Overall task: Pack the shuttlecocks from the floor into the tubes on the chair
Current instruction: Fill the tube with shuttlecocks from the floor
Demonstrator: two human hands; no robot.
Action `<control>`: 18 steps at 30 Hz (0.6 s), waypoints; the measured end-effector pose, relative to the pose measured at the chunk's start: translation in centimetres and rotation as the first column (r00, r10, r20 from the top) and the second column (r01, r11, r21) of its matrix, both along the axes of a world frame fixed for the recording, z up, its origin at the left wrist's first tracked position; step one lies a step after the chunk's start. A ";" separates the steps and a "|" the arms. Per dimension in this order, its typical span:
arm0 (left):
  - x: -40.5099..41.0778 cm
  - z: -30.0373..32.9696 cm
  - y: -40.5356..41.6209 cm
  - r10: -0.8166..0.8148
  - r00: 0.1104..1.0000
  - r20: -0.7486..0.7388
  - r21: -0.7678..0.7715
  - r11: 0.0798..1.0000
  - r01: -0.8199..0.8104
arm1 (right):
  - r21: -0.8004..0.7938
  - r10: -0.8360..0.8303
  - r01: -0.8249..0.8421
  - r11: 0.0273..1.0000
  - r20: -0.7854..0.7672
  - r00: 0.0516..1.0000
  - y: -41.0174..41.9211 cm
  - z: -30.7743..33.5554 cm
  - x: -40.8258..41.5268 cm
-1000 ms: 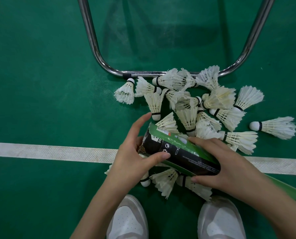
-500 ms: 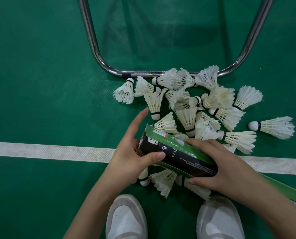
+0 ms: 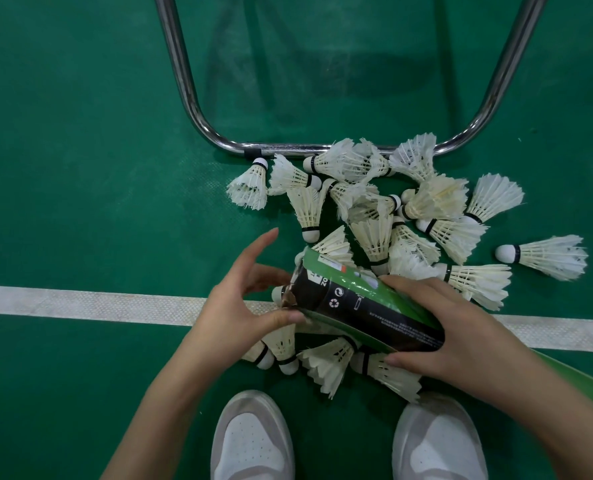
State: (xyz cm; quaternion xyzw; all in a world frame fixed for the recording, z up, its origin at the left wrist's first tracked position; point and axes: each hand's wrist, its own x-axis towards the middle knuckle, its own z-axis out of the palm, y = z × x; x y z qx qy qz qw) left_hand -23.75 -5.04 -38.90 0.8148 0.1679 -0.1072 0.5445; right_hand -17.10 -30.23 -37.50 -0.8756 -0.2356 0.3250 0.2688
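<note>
We note a green court floor (image 3: 80, 133) crossed by a white line (image 3: 80, 303) running left to right, passing beneath the fingers. Beyond the fingertips, a chrome tube frame (image 3: 191, 109) forms a U on the floor, apparently a chair base, with a black clip (image 3: 252, 154) at its near-left bend. Nearer than the fingers, two white shoes (image 3: 253, 441) stand side by side.

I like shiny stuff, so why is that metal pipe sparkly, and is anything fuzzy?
Head view: the metal pipe reflects light in bright streaks; a dark shadow falls on the floor inside its bend; shuttlecocks look sharp; the pipe bows from the wide lens.
</note>
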 end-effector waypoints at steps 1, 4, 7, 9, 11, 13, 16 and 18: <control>-0.1 -0.4 0.3 -0.015 1.000 -0.018 0.046 0.999 0.016 | 0.002 -0.012 0.012 1.000 0.001 1.000 -0.2 0.0 0.1; -0.6 -1.9 0.7 -0.060 0.995 -0.074 0.146 0.987 0.071 | 0.007 -0.030 0.030 1.000 0.014 0.999 -0.6 0.0 0.3; -1.1 -3.1 0.6 -0.116 0.986 -0.123 0.240 0.960 0.142 | 0.014 -0.033 0.032 0.999 0.025 0.999 -0.7 0.0 0.4; -1.2 -3.5 0.5 -0.135 0.981 -0.141 0.289 0.942 0.171 | 0.013 -0.024 0.024 1.000 0.030 0.999 -0.7 -0.1 0.4; -1.2 -3.6 0.4 -0.133 0.980 -0.145 0.322 0.931 0.174 | 0.015 -0.021 0.021 1.000 0.032 0.999 -0.7 -0.1 0.3; -1.1 -3.4 0.2 -0.131 0.982 -0.139 0.341 0.924 0.172 | 0.021 -0.021 0.020 1.000 0.029 0.999 -0.7 -0.1 0.2; -1.0 -3.2 0.1 -0.116 0.985 -0.128 0.353 0.923 0.155 | 0.022 -0.013 0.013 1.000 0.027 1.000 -0.6 -0.2 0.2; -1.0 -3.0 0.3 -0.081 0.991 -0.106 0.338 0.934 0.113 | 0.020 -0.012 0.012 1.000 0.033 0.999 -0.6 -0.2 0.2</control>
